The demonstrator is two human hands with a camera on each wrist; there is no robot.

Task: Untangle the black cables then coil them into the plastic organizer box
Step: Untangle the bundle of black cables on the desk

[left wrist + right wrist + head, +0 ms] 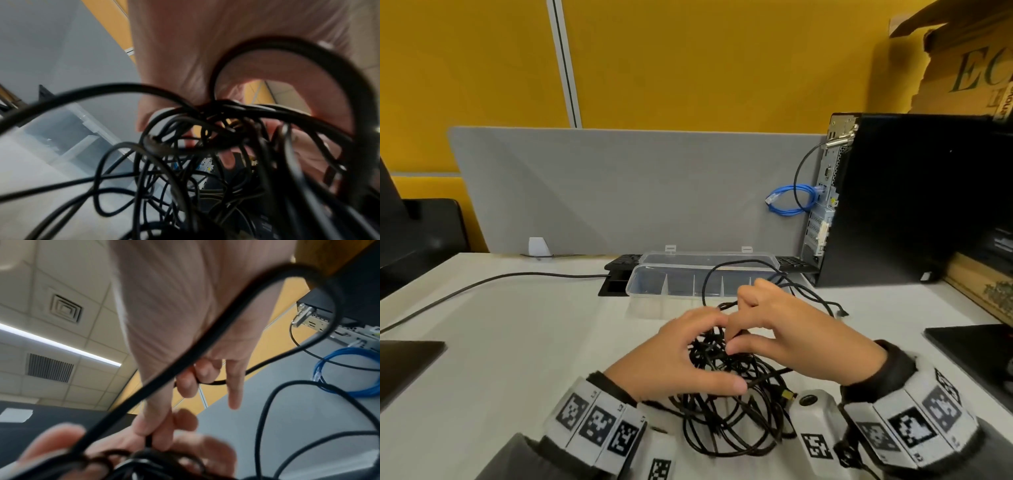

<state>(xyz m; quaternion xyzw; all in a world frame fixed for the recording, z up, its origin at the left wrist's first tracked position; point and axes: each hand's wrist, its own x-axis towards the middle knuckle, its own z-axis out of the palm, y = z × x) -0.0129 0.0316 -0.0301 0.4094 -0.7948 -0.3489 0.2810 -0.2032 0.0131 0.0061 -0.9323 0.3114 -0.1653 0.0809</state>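
The left hand [681, 356] cups the black cables [732, 411]; the right hand [774, 329] pinches one strand. Light, limp, snag-prone: grip near a free plug. The organizer box [654, 291] stands open beyond.

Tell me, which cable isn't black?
The blue cable, coiled in a loop beside the back of the computer tower. The tangled cables both hands are working on are all black, and so is the cable running across the desk.
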